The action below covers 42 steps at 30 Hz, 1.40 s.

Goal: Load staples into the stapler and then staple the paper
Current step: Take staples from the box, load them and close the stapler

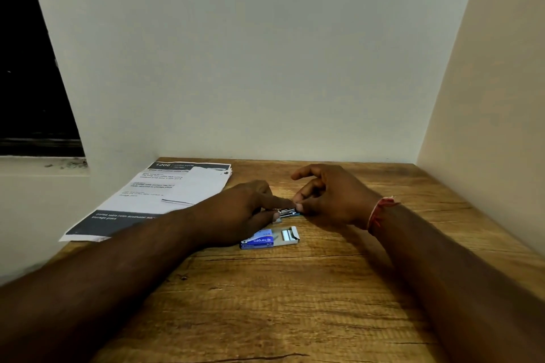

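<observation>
Head view looks down at our two hands meeting over a wooden bench (295, 303). Between them lies the small stapler (287, 211), mostly hidden, only its metal middle and a blue end showing. Our left hand (236, 212) rests beside it with the forefinger stretched along its top and the thumb under its near edge. Our right hand (330, 200) pinches the stapler's blue end with thumb and fingertips, the other fingers curled loosely above. Just nearer to us, touching neither hand, lies the open blue staple box (269, 239), its flap out and pale staples showing. Printed paper (165, 194) lies at the bench's far left, partly under our left forearm.
</observation>
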Available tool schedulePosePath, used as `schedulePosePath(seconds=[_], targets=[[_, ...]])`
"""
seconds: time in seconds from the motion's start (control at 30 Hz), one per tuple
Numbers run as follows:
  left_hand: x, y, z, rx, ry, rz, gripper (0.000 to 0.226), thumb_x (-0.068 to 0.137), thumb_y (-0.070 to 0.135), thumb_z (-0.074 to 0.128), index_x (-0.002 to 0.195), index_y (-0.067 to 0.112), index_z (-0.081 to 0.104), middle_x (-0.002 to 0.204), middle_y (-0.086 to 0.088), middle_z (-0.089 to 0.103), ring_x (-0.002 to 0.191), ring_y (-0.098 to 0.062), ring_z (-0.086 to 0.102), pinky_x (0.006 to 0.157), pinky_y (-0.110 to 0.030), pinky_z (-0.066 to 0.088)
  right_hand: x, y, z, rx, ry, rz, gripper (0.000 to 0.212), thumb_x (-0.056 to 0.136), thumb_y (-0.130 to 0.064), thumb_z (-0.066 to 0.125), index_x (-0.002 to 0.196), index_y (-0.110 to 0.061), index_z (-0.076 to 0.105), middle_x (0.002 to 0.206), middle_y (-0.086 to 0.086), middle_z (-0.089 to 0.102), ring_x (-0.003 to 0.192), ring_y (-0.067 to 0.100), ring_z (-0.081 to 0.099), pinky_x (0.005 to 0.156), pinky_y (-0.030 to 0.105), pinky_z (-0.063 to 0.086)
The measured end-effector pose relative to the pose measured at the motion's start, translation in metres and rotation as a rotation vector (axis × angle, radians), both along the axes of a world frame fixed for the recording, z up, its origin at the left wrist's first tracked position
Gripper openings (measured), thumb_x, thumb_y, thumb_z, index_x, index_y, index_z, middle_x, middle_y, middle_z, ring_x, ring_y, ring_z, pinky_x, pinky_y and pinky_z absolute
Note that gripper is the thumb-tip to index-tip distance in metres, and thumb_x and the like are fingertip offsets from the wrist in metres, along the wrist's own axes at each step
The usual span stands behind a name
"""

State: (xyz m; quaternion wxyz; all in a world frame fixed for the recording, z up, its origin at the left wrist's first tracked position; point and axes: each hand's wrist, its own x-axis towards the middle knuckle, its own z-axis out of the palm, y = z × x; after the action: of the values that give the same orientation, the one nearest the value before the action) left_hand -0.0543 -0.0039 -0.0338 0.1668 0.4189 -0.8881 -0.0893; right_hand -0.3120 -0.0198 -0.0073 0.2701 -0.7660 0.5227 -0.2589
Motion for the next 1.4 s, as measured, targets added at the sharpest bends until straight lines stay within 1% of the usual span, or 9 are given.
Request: schedulePosePath(seconds=[0.23, 0.4, 0.53, 0.7, 0.87, 0.97, 1.1, 1.3, 1.4], targets=[[-0.002, 0.000, 0.000, 0.002, -0.016, 0.018, 0.038, 0.116, 0.049, 0.054, 0.152, 0.057, 0.057, 0.107, 0.021, 0.054, 0.100, -0.003, 0.059, 0.083, -0.028, 0.047, -0.001, -0.002, -0.001, -0.010, 0.004, 0.008, 0.063, 0.089, -0.011, 0.090, 0.143, -0.029, 0.063, 0.098, -0.012, 0.086, 0.097, 0.002, 0.081, 0.104, 0.042, 0.062], [0.000, 0.000, -0.005, -0.024, 0.016, 0.007, 0.021, 0.113, 0.050, 0.059, 0.133, 0.050, 0.063, 0.104, 0.024, 0.055, 0.099, 0.001, 0.058, 0.083, -0.027, 0.047, 0.000, 0.000, -0.002, -0.064, 0.011, 0.010, 0.061, 0.088, -0.013, 0.091, 0.140, -0.031, 0.065, 0.096, -0.015, 0.085, 0.094, -0.002, 0.079, 0.101, 0.038, 0.062], [0.000, 0.002, -0.004, -0.014, 0.069, -0.005, 0.005, 0.109, 0.051, 0.065, 0.112, 0.052, 0.062, 0.105, 0.019, 0.062, 0.099, -0.005, 0.061, 0.085, -0.036, 0.056, 0.004, 0.002, -0.002, -0.108, 0.007, 0.030, 0.060, 0.089, -0.013, 0.091, 0.141, -0.030, 0.066, 0.097, -0.015, 0.085, 0.095, -0.002, 0.078, 0.100, 0.033, 0.061], [0.000, 0.002, -0.005, -0.038, 0.150, 0.008, 0.016, 0.103, 0.051, 0.075, 0.097, 0.047, 0.060, 0.094, 0.019, 0.064, 0.088, -0.006, 0.060, 0.073, -0.028, 0.049, 0.008, 0.006, -0.001, -0.135, 0.001, 0.082, 0.057, 0.091, -0.012, 0.089, 0.141, -0.029, 0.067, 0.098, -0.014, 0.085, 0.094, -0.003, 0.078, 0.090, 0.020, 0.057], [0.002, 0.005, -0.005, -0.061, 0.222, 0.028, 0.025, 0.098, 0.045, 0.084, 0.098, 0.033, 0.062, 0.090, 0.024, 0.065, 0.077, -0.005, 0.058, 0.064, -0.022, 0.044, 0.011, 0.009, -0.001, -0.141, 0.038, 0.120, 0.060, 0.090, -0.011, 0.089, 0.142, -0.033, 0.065, 0.100, -0.014, 0.085, 0.093, -0.004, 0.078, 0.081, 0.011, 0.054], [0.004, 0.006, -0.005, -0.066, 0.266, 0.041, 0.031, 0.094, 0.044, 0.089, 0.098, 0.031, 0.062, 0.087, 0.015, 0.069, 0.074, -0.006, 0.060, 0.063, -0.027, 0.049, 0.012, 0.009, -0.002, -0.146, 0.045, 0.127, 0.061, 0.091, -0.012, 0.089, 0.144, -0.031, 0.065, 0.100, -0.015, 0.084, 0.093, -0.004, 0.078, 0.083, 0.014, 0.055], [0.007, 0.008, -0.006, -0.088, 0.307, 0.039, 0.031, 0.092, 0.038, 0.093, 0.097, 0.030, 0.063, 0.085, 0.009, 0.073, 0.074, -0.006, 0.065, 0.062, -0.018, 0.051, 0.012, 0.010, -0.003, -0.148, 0.054, 0.123, 0.062, 0.091, -0.012, 0.088, 0.146, -0.031, 0.064, 0.101, -0.016, 0.084, 0.095, -0.004, 0.078, 0.084, 0.014, 0.056], [0.010, 0.009, -0.005, -0.038, 0.454, 0.058, 0.024, 0.097, 0.021, 0.087, 0.111, 0.035, 0.072, 0.091, 0.003, 0.077, 0.086, -0.018, 0.075, 0.079, -0.036, 0.065, 0.011, 0.011, 0.000, -0.128, 0.055, 0.111, 0.059, 0.092, -0.011, 0.087, 0.142, -0.033, 0.065, 0.099, -0.015, 0.085, 0.094, -0.005, 0.077, 0.083, 0.012, 0.055], [0.013, 0.010, -0.002, -0.007, 0.437, 0.083, 0.010, 0.096, 0.027, 0.089, 0.099, 0.030, 0.080, 0.094, 0.007, 0.080, 0.090, -0.016, 0.077, 0.085, -0.044, 0.066, 0.009, 0.009, 0.000, -0.140, 0.071, 0.095, 0.054, 0.092, -0.012, 0.088, 0.137, -0.032, 0.067, 0.098, -0.016, 0.085, 0.094, -0.006, 0.077, 0.088, 0.020, 0.057]])
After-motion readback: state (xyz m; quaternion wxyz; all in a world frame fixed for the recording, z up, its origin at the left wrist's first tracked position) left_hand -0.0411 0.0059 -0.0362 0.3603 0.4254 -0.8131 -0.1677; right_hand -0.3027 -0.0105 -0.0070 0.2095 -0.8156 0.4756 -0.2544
